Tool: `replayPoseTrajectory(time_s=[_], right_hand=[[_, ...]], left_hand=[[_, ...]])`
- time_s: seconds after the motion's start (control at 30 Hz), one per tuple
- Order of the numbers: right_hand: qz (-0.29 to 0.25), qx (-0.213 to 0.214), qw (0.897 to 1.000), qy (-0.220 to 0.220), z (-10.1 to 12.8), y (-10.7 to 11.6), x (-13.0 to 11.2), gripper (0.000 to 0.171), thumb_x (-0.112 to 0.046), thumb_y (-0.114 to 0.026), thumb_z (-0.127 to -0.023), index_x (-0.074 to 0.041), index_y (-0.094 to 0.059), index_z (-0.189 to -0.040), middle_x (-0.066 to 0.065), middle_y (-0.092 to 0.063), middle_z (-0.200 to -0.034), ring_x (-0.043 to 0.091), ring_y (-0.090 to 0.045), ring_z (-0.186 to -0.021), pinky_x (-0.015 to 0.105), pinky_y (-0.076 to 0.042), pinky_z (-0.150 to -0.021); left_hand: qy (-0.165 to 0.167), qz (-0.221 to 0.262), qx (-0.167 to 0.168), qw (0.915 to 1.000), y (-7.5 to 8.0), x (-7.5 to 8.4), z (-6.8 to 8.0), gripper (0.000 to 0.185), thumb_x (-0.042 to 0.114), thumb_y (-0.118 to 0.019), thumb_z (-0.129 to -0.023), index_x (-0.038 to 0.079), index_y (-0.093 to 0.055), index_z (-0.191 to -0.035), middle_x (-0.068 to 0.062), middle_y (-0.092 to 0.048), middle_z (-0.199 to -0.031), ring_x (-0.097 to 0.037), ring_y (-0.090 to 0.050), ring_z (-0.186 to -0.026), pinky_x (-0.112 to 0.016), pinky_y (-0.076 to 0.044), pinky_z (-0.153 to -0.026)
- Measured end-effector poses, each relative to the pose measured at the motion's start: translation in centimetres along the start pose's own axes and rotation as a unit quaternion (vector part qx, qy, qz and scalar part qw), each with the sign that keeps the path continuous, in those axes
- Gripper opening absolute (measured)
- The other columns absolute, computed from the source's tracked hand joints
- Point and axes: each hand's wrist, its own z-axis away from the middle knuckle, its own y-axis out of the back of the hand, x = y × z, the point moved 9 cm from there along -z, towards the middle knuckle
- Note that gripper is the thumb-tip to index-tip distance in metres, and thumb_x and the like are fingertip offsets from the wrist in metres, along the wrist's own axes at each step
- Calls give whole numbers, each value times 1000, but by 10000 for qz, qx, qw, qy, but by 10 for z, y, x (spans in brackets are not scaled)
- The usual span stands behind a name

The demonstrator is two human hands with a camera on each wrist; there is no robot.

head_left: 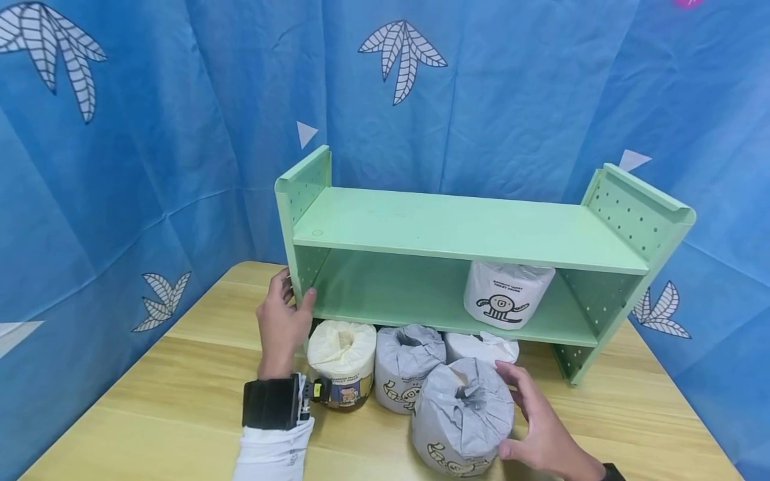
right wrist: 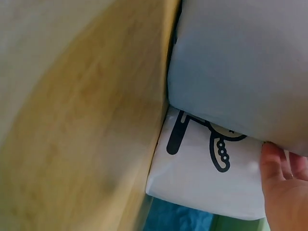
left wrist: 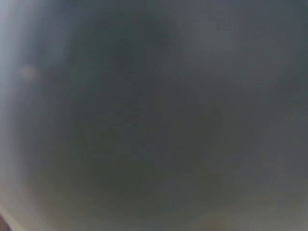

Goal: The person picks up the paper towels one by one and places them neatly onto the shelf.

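My left hand (head_left: pixel 283 324) holds the left side panel of a green two-tier shelf (head_left: pixel 457 227), thumb inside and fingers outside. On the table, my right hand (head_left: pixel 538 427) grips the right side of a grey paper-wrapped toilet roll (head_left: pixel 463 421), thumb near and fingers farther back. In the right wrist view, the fingers (right wrist: pixel 274 163) reach between this near roll (right wrist: pixel 240 62) and a white roll (right wrist: pixel 207 168) with a printed figure. Behind stand a cream roll (head_left: pixel 341 354), a second grey roll (head_left: pixel 409 367) and a white roll (head_left: pixel 481 347), partly hidden. The left wrist view is a dark blur.
Another white toilet roll (head_left: pixel 507 294) stands on the shelf's lower tier, towards the right. The wooden table (head_left: pixel 150 401) runs under everything, with blue patterned cloth (head_left: pixel 511 93) hanging behind and at both sides.
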Motion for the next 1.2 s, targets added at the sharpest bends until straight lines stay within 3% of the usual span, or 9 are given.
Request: replayPoseTrajectory(time_s=[0.2, 0.4, 0.5, 0.63, 0.8, 0.93, 1.2], right_hand=[[-98, -332, 9991, -243, 1, -8, 0, 110, -64, -68, -77, 1, -21, -151, 16, -39, -147, 16, -43, -131, 25, -37, -104], [540, -576, 9946, -669, 6, -13, 9, 122, -75, -64, -68, -6, -15, -155, 15, -37, -149, 26, -44, -130, 64, -44, -91], [597, -626, 9932, -781, 6, -14, 13, 125, -75, -65, -65, -7, -13, -155, 18, -40, -146, 29, -47, -127, 72, -42, -84], [662, -654, 9924, -805, 4, -14, 11, 130, -65, -80, -59, -7, -15, -155, 16, -45, -142, 27, -51, -123, 63, -47, -88], [1130, -472, 9880, -939, 1, -10, 10, 137, -45, -95, -44, -8, -21, -153, 8, -51, -136, 21, -53, -119, 49, -47, -94], [1351, -394, 9852, -978, 2, -9, 11, 134, -46, -95, -44, -9, -25, -152, 4, -55, -131, 19, -55, -114, 44, -47, -93], [1047, -411, 9917, -623, 0, -9, 5, 124, -38, -97, -47, -6, -31, -147, -1, -56, -126, 13, -56, -109, 30, -46, -94]], left_hand=[[32, -5, -32, 10000, -1, 0, -1, 53, 12, -62, -95, 2, -41, -142, -27, -48, -139, -42, -47, -127, -50, -46, -99], [65, 4, -85, 9999, -3, -1, -1, 55, 11, -61, -95, 1, -39, -143, -27, -46, -140, -42, -46, -127, -50, -46, -99], [79, 16, -76, 9999, -3, -1, -2, 55, 11, -61, -95, 0, -38, -144, -27, -46, -141, -43, -46, -127, -49, -46, -99], [33, -14, -29, 10000, -2, 0, -2, 52, 10, -60, -95, 0, -40, -143, -28, -47, -139, -43, -47, -126, -50, -46, -98], [-93, -11, 57, 9999, 0, 0, -2, 46, 6, -55, -98, 0, -42, -142, -28, -48, -138, -43, -50, -124, -50, -48, -96], [-173, -28, 117, 9998, 0, 0, -3, 44, 4, -52, -99, 0, -42, -141, -28, -49, -137, -43, -50, -123, -50, -48, -95], [-165, -16, 132, 9998, 1, 2, -3, 42, 4, -51, -99, 0, -43, -141, -29, -49, -137, -44, -50, -123, -52, -47, -97]])
